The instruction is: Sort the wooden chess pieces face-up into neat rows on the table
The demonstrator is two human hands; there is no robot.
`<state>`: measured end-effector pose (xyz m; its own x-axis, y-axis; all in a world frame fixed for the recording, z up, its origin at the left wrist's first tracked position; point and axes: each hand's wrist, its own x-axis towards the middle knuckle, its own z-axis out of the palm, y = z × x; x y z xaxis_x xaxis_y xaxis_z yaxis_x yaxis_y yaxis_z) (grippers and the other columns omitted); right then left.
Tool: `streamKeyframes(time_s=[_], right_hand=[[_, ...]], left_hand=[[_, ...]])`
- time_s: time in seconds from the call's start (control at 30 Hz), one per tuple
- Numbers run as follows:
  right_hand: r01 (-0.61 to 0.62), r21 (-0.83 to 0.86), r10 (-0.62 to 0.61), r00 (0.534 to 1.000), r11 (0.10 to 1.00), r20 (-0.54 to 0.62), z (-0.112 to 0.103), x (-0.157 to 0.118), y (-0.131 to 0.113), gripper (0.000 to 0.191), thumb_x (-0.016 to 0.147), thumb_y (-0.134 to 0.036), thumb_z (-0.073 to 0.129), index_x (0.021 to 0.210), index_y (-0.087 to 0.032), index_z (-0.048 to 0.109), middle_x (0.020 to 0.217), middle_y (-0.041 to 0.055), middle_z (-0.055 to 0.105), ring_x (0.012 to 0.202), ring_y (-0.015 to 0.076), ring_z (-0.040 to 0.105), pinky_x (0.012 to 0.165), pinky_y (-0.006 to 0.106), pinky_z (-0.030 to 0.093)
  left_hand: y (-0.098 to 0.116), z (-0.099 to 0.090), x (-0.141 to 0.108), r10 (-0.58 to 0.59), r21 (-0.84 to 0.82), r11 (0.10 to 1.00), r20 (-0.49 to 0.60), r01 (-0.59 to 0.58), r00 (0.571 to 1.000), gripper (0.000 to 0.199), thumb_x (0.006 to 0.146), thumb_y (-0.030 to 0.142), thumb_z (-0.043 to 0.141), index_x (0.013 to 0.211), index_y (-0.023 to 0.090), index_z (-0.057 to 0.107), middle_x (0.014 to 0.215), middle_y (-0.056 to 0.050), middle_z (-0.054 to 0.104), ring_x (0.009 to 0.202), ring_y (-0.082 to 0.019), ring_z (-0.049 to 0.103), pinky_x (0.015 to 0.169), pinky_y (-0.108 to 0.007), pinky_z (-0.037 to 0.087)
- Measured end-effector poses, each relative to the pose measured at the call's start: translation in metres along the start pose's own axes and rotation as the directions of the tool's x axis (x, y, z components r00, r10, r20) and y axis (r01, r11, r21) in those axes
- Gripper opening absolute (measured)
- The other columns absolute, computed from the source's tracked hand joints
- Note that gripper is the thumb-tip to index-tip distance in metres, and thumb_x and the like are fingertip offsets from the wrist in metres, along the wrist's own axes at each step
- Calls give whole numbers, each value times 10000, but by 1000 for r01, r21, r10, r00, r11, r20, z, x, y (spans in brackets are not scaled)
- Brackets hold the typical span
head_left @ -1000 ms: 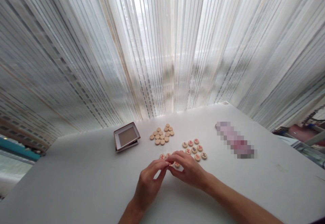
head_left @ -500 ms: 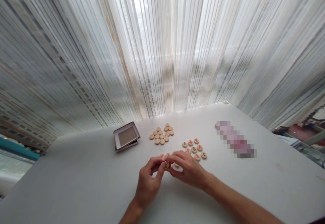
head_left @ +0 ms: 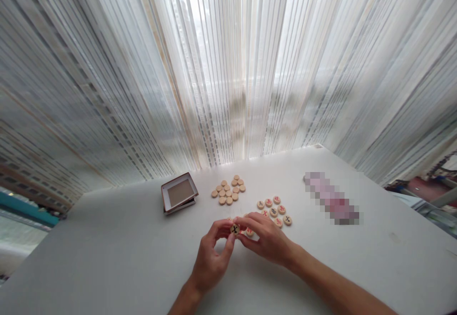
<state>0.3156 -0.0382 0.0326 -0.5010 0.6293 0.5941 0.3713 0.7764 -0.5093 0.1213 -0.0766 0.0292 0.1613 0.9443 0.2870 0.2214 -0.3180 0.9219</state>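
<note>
A round wooden Chinese chess piece (head_left: 234,229) with a black character is tilted up between my hands, its marked side facing me. My left hand (head_left: 213,253) pinches it from the left, thumb at its lower edge. From the right, the fingertips of my right hand (head_left: 266,236) close on its other side. Under and behind my fingers lie more pieces, partly hidden, among them a red-marked piece (head_left: 249,231). Right of my right hand is a group of face-up pieces (head_left: 273,212) with red and black characters.
Several blank-side-up pieces (head_left: 227,194) form a cluster farther back. To their left stands a shallow open box (head_left: 179,192), resting tilted on another box part. A blurred pink object (head_left: 330,198) lies on the right of the white table (head_left: 117,258). Striped curtains (head_left: 228,67) hang behind.
The held piece has turned so its black character faces me more fully. My left thumb has shifted down to its lower edge, and a red-marked piece beside it shows more.
</note>
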Motion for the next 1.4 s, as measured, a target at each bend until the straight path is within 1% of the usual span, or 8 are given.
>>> streamKeyframes(time_s=[0.23, 0.43, 0.7, 0.8, 0.93, 1.17, 1.27, 1.4], right_hand=[[-15, 12, 15, 1000, 1000, 19, -1, 0, -2, 341, 932, -258, 617, 1268, -234, 564, 921, 57, 685, 828, 183, 632, 756, 306, 510], [-17, 18, 17, 999, 1000, 41, -4, 1, -4, 355, 947, -241, 592, 1299, -228, 547, 935, 66, 688, 842, 185, 635, 762, 304, 510], [-20, 18, 20, 999, 1000, 49, -5, 1, -5, 362, 964, -235, 562, 1325, -222, 531, 968, 77, 694, 873, 191, 647, 791, 316, 517], [-20, 23, 19, 999, 1000, 42, -4, 1, -4, 351, 960, -237, 571, 1309, -224, 542, 963, 73, 694, 868, 190, 645, 783, 312, 516], [-4, 21, 4, 1000, 1000, 7, -1, 1, -4, 316, 945, -258, 605, 1258, -222, 574, 897, 53, 687, 802, 173, 637, 735, 289, 507], [45, -11, -45, 999, 999, -24, 3, 0, -6, 193, 927, -237, 627, 1119, -207, 629, 850, 48, 685, 764, 160, 636, 714, 271, 501], [68, -11, -68, 997, 998, -20, 3, 0, -8, 179, 926, -238, 629, 1102, -203, 628, 839, 50, 685, 755, 162, 637, 714, 274, 503], [74, -9, -74, 997, 997, -4, 2, 1, -9, 173, 926, -247, 628, 1093, -202, 625, 836, 45, 681, 758, 160, 636, 711, 271, 497]], left_hand=[[2, -1, 0, 5, -11, 1000, 18, -5, 1000, 211, 942, 231, 577, 1149, 205, 547, 1105, -74, 694, 985, -211, 689, 871, -352, 565], [4, -2, 0, -10, -9, 1000, 18, 10, 1000, 228, 943, 250, 576, 1161, 197, 541, 1104, -86, 690, 959, -210, 686, 853, -357, 569], [5, -3, 1, -4, 7, 1000, 12, 4, 1000, 225, 939, 249, 579, 1156, 195, 553, 1044, -74, 705, 851, -183, 693, 842, -353, 566], [4, -3, 1, 1, 9, 1000, 9, -1, 1000, 228, 934, 246, 583, 1155, 194, 558, 1062, -81, 702, 863, -187, 697, 835, -351, 571], [4, -2, 1, 15, 14, 1000, 0, -15, 1000, 216, 921, 245, 597, 1129, 194, 568, 1049, -76, 707, 894, -194, 701, 831, -338, 572], [5, 0, 2, 11, 83, 997, -61, -6, 998, 147, 881, 281, 650, 980, 191, 589, 861, -16, 709, 782, -165, 695, 755, -278, 565], [6, -1, 2, -13, 108, 994, -78, 22, 997, 156, 875, 321, 656, 930, 189, 593, 809, -7, 700, 750, -165, 690, 728, -267, 562], [7, -2, 3, -24, 104, 994, -78, 32, 997, 146, 908, 332, 614, 890, 187, 604, 784, -12, 692, 748, -168, 687, 737, -266, 558]])
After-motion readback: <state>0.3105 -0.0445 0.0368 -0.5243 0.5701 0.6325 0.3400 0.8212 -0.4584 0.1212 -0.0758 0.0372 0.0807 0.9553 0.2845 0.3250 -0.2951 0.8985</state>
